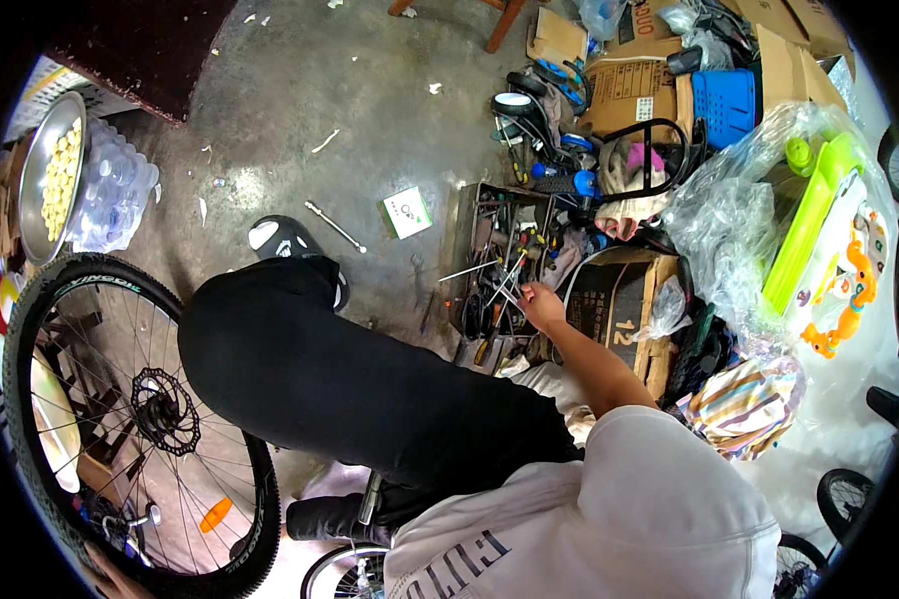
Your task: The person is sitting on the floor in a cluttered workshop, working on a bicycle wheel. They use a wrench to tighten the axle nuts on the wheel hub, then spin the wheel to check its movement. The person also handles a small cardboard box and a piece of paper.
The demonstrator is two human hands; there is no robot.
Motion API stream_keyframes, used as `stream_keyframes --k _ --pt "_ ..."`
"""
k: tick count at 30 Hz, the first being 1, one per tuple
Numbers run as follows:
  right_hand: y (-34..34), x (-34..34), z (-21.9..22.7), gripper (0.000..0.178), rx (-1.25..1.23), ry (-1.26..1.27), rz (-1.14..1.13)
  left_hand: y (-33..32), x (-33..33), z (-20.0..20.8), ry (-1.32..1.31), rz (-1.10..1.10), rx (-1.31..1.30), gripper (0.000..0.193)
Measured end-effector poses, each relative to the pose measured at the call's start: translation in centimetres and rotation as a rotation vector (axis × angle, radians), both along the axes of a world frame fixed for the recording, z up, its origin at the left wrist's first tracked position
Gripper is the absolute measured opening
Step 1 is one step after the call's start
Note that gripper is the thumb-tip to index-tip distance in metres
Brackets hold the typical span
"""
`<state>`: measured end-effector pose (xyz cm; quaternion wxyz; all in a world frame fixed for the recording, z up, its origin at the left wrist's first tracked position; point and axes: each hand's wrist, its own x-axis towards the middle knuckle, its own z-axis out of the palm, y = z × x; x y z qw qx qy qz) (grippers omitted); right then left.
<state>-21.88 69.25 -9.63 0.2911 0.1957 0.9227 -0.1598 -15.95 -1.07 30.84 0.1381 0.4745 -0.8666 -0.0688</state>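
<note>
My right hand [541, 305] reaches into a dark toolbox [466, 215] crammed with hand tools. Its fingers are closed at the end of a thin metallic piece; I cannot make out which tool that is. Around them lie screwdrivers and metal rods, some with yellow or red handles. At the lower left, a sliver of my left hand [112, 573] shows against the tyre of a bicycle wheel [20, 349], gripping its edge, with most fingers hidden. The wheel stands upright beside my black-trousered knee, with a disc rotor [163, 409] at its hub and an orange reflector [215, 514] between the spokes.
A long metal wrench [336, 227] and a white-green box [407, 213] lie on the concrete floor. Cardboard boxes [634, 95], a blue basket [724, 108] and a plastic-wrapped green toy [809, 220] crowd the right. A metal bowl [28, 190] of pale pieces stands far left.
</note>
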Motion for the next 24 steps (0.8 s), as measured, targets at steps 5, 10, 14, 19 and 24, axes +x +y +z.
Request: stream_keyframes --k 5,10,14,19,24 --pt "-1.4 0.1 -3.5 0.053 0.152 -0.324 -0.054 -2.4 -0.2 -0.5 -0.004 -0.027 -0.006 0.069" --pt "3.5 1.1 -9.5 0.032 -0.141 -0.375 -0.104 -5.1 1.0 -0.5 -0.036 -0.037 -0.014 0.079" --pt "1.4 -2.6 -2.5 0.027 -0.310 -0.511 -0.302 -6.2 0.9 -0.1 -0.107 -0.097 -0.044 0.072" --pt "2.0 -2.2 -0.2 0.032 -0.489 -0.390 -0.728 -9.8 2.7 -1.6 -0.195 -0.194 -0.155 0.070" --pt "2.0 -1.6 3.3 0.042 -1.026 -0.159 -1.235 -11.2 3.4 -1.6 -0.170 -0.158 -0.108 0.070"
